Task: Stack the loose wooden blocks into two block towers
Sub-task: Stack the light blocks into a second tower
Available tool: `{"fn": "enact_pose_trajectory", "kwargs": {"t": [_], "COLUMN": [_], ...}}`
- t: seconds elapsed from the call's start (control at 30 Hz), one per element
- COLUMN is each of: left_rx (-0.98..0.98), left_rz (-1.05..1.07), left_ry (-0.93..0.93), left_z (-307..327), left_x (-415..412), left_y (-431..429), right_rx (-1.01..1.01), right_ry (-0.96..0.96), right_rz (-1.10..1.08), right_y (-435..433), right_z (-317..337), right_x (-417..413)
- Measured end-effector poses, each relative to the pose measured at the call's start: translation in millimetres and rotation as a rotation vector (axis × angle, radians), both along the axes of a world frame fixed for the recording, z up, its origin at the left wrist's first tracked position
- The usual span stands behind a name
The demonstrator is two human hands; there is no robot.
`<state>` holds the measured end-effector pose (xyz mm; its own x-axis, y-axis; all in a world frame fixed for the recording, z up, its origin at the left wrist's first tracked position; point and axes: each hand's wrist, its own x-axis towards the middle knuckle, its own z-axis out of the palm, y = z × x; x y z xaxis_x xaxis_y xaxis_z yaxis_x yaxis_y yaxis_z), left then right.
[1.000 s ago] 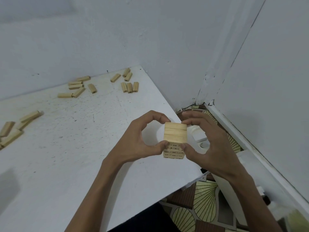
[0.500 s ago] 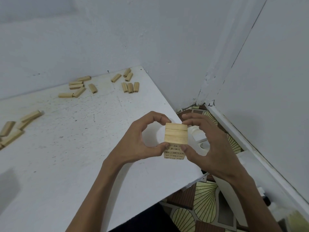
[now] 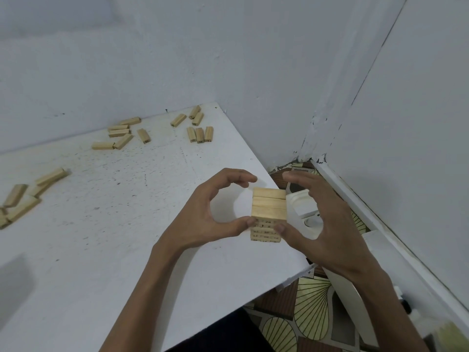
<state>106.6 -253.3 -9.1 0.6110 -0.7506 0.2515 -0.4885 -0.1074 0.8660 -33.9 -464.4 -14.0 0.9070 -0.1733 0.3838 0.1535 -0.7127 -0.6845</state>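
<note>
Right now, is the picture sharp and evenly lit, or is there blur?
Head view: soft, even light, no glare; a faint shadow on the table at lower left; fingertips of the right hand look smeared; numbers on the tower are soft.

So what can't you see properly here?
Head view:
- Numbers on the tower: too small to read.
- Its far side: hidden by the tower itself.
- Some left-edge blocks: cut off by the frame.
- Fingertips of the right hand: blurred.

Numbers on the block tower [image 3: 268, 226] are too blurred to read; the leftmost loose blocks [image 3: 5, 221] are cut off.
</note>
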Motion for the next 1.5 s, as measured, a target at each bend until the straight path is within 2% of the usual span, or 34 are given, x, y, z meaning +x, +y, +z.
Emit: {"fn": "enact_pose_trajectory", "kwargs": {"t": [0.2,0.37,0.6,0.73,1.0,1.37,1.5], "left_rx": [0.068,0.131,0.31,0.408,0.505,0.724,0.706], "left_rz": [0.022,0.229,0.524,0.624,0.701,0.889,0.94], "left_ry": [-0.02,-0.074,-0.171,-0.15,-0.176,-0.213,-0.275], "left_z": [15,31,37,31,12,-19,-24], "left_x": [0,4,26,49,115,206,220], "left_y": [22,54,124,155,172,139,133], "right_rx": [-0.155,-0.342,-0.248,-0.202,-0.274,-0.344,-0.308], "right_ry": [-0.015,-0.033,0.095,0.173,0.298,0.306,0.271], "right_rz": [0.016,-0.04,0.08,0.106,0.065,-0.252,-0.305], "right_y": [7,33,113,150,186,205,203], "right_z": [25,60,90,75,25,-22,-29], "right_x": [1,10,48,95,200,311,328]}}
